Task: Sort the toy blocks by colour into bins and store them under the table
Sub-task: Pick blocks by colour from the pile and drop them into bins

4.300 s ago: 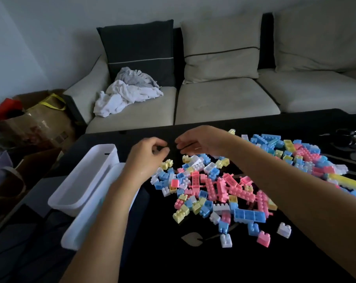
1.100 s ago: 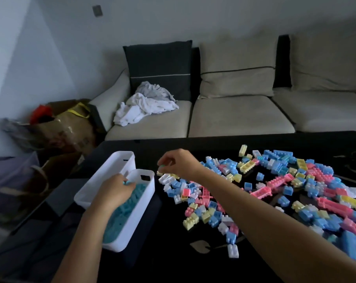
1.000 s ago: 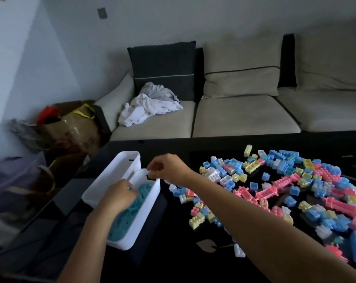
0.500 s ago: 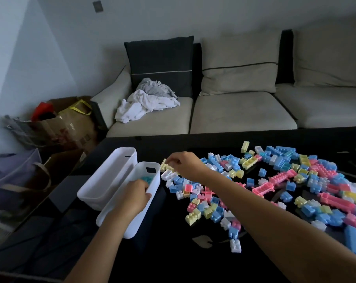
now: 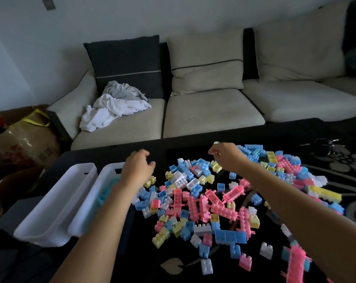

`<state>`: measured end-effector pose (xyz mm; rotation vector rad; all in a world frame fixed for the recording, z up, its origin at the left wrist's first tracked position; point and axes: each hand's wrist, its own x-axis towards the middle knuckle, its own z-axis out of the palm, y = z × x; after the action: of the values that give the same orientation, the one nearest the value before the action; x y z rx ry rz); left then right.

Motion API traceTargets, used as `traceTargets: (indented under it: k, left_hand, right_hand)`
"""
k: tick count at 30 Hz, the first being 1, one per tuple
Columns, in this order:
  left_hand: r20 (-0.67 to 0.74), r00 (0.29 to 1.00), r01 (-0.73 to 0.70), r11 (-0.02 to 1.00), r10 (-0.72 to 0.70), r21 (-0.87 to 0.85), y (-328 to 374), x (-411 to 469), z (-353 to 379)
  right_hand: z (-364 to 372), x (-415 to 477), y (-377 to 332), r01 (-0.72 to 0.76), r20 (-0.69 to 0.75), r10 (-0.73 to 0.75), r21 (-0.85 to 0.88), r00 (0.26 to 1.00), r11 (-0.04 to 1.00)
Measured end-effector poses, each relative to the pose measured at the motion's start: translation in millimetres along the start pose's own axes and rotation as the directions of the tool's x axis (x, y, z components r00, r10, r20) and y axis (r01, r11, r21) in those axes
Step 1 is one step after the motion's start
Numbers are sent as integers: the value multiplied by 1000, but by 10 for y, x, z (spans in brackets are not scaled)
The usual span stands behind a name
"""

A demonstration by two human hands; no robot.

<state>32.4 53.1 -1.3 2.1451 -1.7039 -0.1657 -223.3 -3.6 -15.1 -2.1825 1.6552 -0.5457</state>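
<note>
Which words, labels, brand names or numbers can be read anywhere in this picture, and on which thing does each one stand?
No text in this view can be read.
Cardboard box: dark printed marks on its side, too blurred to read.
White bins: no label shows.
Toy blocks: no letters or numbers show.

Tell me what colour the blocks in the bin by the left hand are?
The blocks in that bin are light blue; head view.
</note>
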Motion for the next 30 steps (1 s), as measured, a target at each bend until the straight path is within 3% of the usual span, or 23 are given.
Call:
traceTargets:
  k: [4,8,16,23,26,30]
  left_hand:
    - [49,962,-257,953,268,-163,645,218,267]
    - [180,908,-338,915,379,-221,1145,518,544]
    - [321,881,-286,931,349,-226,1696,1172,1055]
    - [391,860,-257,941,327,-222,1791,1381,1361]
    - [422,844,-271,943,330,-193,1771,1371,1454]
    - [337,888,-259,946,313,-196,1673,1335,1513]
  right_hand:
    - [-24,107,432,-86,31,91,-126,995,988]
    - [79,193,642,-26,78,36,-129,996,991]
    - [278,428,878,165,106,-144,-225,984,960]
    - [345,472,951,283,-142,-282,-8,949,959]
    - [355,462,962,288,-119,-287,-7,951,958]
    - [331,411,891,270,12,-270,-31,963,962]
